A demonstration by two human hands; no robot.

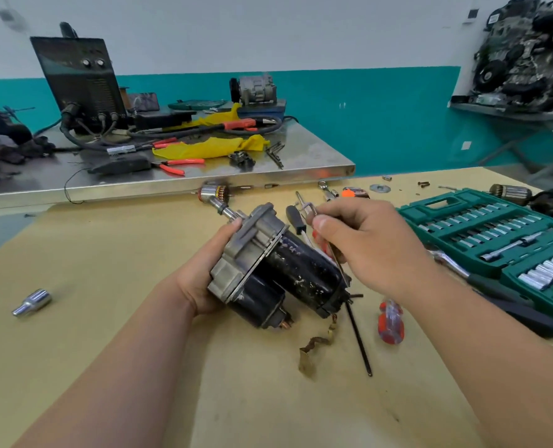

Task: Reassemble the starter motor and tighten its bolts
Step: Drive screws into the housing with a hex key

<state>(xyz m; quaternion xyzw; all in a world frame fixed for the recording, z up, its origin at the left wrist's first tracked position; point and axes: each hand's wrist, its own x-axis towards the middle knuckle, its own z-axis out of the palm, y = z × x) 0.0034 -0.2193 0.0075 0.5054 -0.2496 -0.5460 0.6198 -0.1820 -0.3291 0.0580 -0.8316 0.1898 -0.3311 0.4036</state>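
Note:
The starter motor (288, 270) is held tilted above the tan bench, its grey cast housing up and left, its two black cylinders pointing down and right. My left hand (204, 270) grips the grey housing from the left side. My right hand (365, 244) pinches a long thin bolt (336, 257) that runs along the black motor body toward its rear end. An armature (215, 195) with copper windings lies just behind the motor. A braided copper lead (317, 342) hangs from the motor's rear onto the bench.
A green socket set case (495, 234) lies open at right, a black-handled ratchet (501, 295) in front of it. A red-handled screwdriver (391, 321) and a black rod (359, 341) lie near the motor. A loose socket (32, 302) sits far left. A steel table (171, 176) stands behind.

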